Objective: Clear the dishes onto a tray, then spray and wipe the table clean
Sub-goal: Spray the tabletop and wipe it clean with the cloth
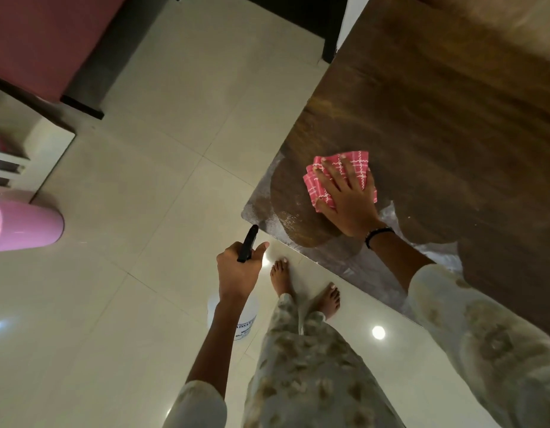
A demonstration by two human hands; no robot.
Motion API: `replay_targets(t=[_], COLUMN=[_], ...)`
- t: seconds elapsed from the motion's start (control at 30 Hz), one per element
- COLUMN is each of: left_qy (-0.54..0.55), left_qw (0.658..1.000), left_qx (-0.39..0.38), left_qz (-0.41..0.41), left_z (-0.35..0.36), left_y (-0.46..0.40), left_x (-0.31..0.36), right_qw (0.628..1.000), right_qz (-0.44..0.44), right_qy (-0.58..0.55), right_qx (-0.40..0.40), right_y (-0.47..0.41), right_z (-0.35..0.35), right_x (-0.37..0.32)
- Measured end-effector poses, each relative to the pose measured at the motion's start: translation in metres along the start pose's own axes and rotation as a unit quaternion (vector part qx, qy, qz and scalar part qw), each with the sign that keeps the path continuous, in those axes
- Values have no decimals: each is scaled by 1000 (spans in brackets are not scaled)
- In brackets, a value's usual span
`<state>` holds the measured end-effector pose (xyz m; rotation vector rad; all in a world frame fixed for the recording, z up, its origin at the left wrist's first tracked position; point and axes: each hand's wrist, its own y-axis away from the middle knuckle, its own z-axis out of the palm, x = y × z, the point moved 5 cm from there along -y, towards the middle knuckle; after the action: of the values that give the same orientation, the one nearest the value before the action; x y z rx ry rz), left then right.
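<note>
- i am looking down from a head camera at the near left corner of a dark wooden table (437, 97), which is filling the right side of the view.
- the right hand (349, 199) is lying flat with its fingers spread, pressing a folded pink checked cloth (357, 163) onto the table just inside that corner.
- i am seeing a pale wet film along the table's near edge and corner, around the cloth.
- the left hand (236, 270) is hanging beyond the table's corner, over the floor, its fingers curled tightly around the black head of a spray bottle (248, 247).
- the bottle's white body is showing below the wrist, with a printed label i cannot fully read.
- a black bracelet (379, 235) is sitting on the right wrist.
- two bare feet are standing on cream floor tiles (144, 211) beside the table's near edge.
- a pink bin (23, 225) is standing at the far left.
</note>
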<state>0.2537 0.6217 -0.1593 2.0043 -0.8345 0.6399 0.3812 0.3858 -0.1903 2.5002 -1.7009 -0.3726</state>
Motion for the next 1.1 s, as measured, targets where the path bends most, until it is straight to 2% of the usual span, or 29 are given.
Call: replay_targets(t=[0.2, 0.33, 0.43, 0.5, 0.6, 0.73, 0.87, 0.97, 1.1], left_qy=[-3, -20, -12, 1, 9, 8, -2, 5, 4], left_qw=[1000, 998, 996, 996, 997, 995, 994, 994, 991], left_qx=[-12, -42, -72, -66, -46, -52, -63, -72, -74], left_qz=[4, 38, 54, 61, 62, 82, 85, 83, 110], left_z=[-3, 2, 1, -5, -16, -23, -26, -24, -21], left_y=[-17, -30, -35, -36, -35, -27, -27, -29, -26], left_x=[17, 33, 40, 42, 41, 40, 35, 34, 38], right_qw=[1000, 1000, 1000, 1000, 998, 987, 972, 981, 997], right_qz=[-14, -12, -2, -4, -50, -132, -221, -190, -67], right_qy=[4, -2, -11, -19, -29, -75, -71, -27, -22], right_qx=[-4, -11, -6, 2, 29, 45, 28, 29, 27], right_y=[-26, -57, -75, -82, -75, -22, 22, 21, -21], right_z=[-8, -9, -9, -9, -4, 10, 20, 16, 3], right_x=[-6, -17, -35, -53, -91, -140, -121, -78, -61])
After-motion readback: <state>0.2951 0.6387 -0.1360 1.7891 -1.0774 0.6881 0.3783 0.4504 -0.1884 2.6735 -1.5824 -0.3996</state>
